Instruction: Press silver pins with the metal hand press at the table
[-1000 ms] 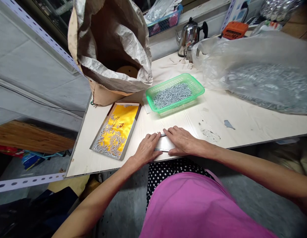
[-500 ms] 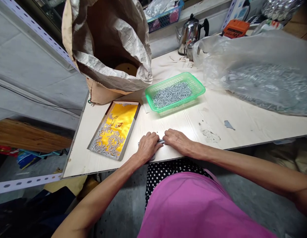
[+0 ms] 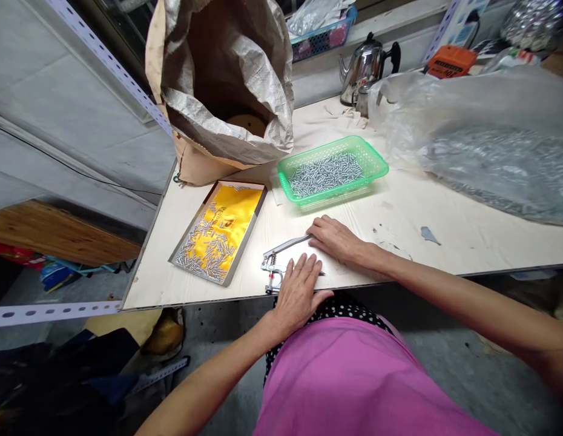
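Observation:
A pair of silver hand-press pliers (image 3: 284,247), with a spring by its jaw, lies on the table near the front edge, its handles spread apart. My left hand (image 3: 300,287) rests flat over the lower handle, fingers stretched out and partly hiding it. At the far end of the upper handle, the curled fingers of my right hand (image 3: 333,237) grip the tip. Left of the pliers is a shallow box (image 3: 245,239) with a yellow lining and many small silver metal pieces. Behind my hands, a green plastic basket (image 3: 379,166) holds more such pieces.
A large open paper sack (image 3: 197,163) stands at the back left. A steel kettle (image 3: 361,69) is at the back, near an orange box (image 3: 451,60). On the right lies a big clear plastic bag (image 3: 490,145) of shiny pieces. The table's front edge runs close to my body.
My left hand has come off the jaw end, moved right and flattened over the lower handle. My right hand has shifted up and right. The pliers now show, with handles apart. The view has shifted slightly.

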{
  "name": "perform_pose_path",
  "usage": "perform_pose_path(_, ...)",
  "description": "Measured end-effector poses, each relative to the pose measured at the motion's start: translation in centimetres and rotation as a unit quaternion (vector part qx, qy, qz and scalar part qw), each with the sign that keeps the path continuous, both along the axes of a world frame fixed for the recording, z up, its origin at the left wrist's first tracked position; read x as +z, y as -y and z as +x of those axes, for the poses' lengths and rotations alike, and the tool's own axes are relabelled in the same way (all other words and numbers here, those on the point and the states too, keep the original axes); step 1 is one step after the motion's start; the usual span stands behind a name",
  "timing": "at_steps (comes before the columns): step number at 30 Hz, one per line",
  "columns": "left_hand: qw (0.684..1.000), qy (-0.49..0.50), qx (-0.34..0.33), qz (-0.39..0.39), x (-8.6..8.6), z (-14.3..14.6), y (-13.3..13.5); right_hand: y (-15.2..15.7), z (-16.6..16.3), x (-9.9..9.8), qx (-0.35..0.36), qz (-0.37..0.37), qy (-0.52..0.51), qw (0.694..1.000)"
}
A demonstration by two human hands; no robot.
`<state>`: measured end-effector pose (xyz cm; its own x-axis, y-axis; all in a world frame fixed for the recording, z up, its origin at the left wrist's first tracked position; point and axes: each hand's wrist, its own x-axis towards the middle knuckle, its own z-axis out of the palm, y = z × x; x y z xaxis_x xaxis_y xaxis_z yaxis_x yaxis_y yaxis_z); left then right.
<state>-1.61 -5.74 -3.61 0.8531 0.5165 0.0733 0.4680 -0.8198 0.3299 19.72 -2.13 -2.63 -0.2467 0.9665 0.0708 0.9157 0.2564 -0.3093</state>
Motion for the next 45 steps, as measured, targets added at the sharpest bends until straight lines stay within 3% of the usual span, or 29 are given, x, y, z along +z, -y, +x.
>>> perform_pose_path(3,0.999,0.019,0.0,-0.035,-0.2,0.4,0.7,-1.8,0.3,-0.1,-0.017,0.016,0.02,1.0)
perform_pose_path(7,0.998,0.042,0.01,-0.052,-0.1,0.6,0.6,-3.2,-1.5,1.4,-0.016,0.03,0.059,0.998)
perform_pose_path(10,0.996,0.04,0.009,-0.073,-0.2,0.6,0.6,-2.6,-5.2,2.5,0.133,0.047,0.054,0.989)
perform_pose_path(13,0.994,0.02,0.032,-0.105,-0.7,0.4,0.9,-1.6,-9.1,2.7,0.284,0.042,0.07,0.955)
perform_pose_path(16,0.991,0.016,0.052,-0.122,-1.3,0.3,1.1,-1.2,-11.6,2.0,0.333,0.057,0.101,0.936)
perform_pose_path(20,0.99,0.022,0.055,-0.124,-1.7,0.5,1.3,-1.4,-13.4,1.3,0.34,0.09,0.107,0.93)
perform_pose_path(24,0.992,0.035,0.035,-0.118,-1.1,0.2,1.2,-2.0,-12.9,3.5,0.286,0.132,0.045,0.948)
perform_pose_path(27,0.996,0.064,0.035,-0.042,0.6,-1.2,-0.9,-3.2,-8.8,7.4,0.156,0.19,-0.023,0.969)
perform_pose_path(30,0.982,0.064,0.167,0.058,2.8,-4.2,-5.5,-4.9,-2.3,10.8,-0.002,0.252,-0.041,0.967)
perform_pose_path(32,0.953,0.008,0.284,0.104,4.0,-6.6,-9.1,-5.7,1.5,11.3,-0.074,0.249,0.002,0.966)
perform_pose_path(34,0.922,-0.06,0.362,0.121,4.5,-8.6,-12.2,-5.6,3.6,10.4,-0.114,0.221,0.031,0.968)
perform_pose_path(36,0.903,-0.117,0.398,0.11,4.4,-10.0,-14.4,-4.4,3.4,8.3,-0.097,0.181,0.015,0.979)
perform_pose_path(41,0.887,-0.171,0.419,0.088,3.4,-10.5,-16.5,1.2,-2.4,2.7,0.035,0.043,-0.109,0.993)
perform_pose_path(45,0.878,-0.191,0.435,0.064,3.4,-10.1,-17.3,4.2,-6.0,1.1,0.044,-0.039,-0.106,0.993)
